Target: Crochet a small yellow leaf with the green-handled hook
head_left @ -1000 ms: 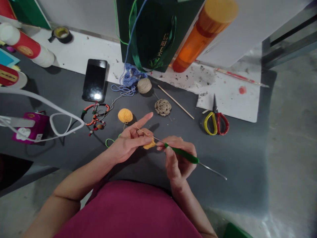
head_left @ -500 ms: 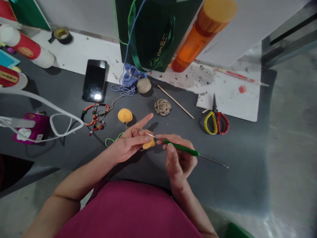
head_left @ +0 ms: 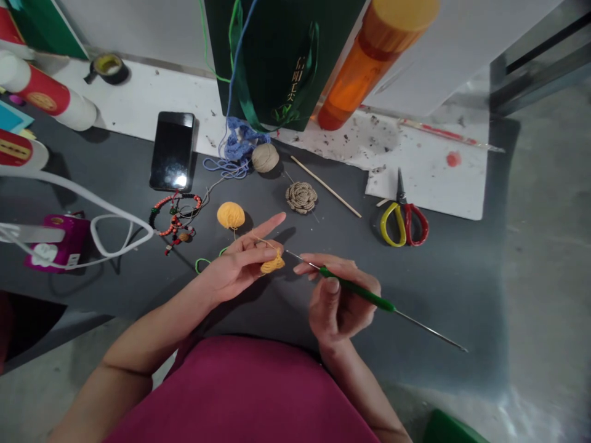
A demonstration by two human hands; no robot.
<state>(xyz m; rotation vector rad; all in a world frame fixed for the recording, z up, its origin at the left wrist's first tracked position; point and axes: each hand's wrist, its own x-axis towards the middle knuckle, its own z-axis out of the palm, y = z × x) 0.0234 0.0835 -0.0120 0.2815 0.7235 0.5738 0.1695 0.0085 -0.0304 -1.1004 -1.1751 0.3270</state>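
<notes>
My left hand (head_left: 240, 261) pinches a small yellow crochet piece (head_left: 272, 264) between thumb and middle finger, its forefinger stretched out with yellow yarn running over it. That yarn leads back to a yellow yarn ball (head_left: 231, 215) on the dark grey table (head_left: 438, 289). My right hand (head_left: 337, 298) is closed round the green handle of a crochet hook (head_left: 360, 292). The hook's metal tip lies just right of the yellow piece, apart from it.
Yellow-and-red scissors (head_left: 404, 223), a beige crochet flower (head_left: 301, 197), a beige yarn ball (head_left: 265, 157), a wooden stick (head_left: 325, 186), blue yarn (head_left: 237, 146), a phone (head_left: 172, 151), beaded bracelets (head_left: 175, 215), a white cable (head_left: 92, 215), a green bag (head_left: 277, 61) and an orange tube (head_left: 364, 61) lie beyond.
My right hand has drawn the crochet hook to the right, its tip pulling out of the yellow piece. The left hand has stayed nearly still.
</notes>
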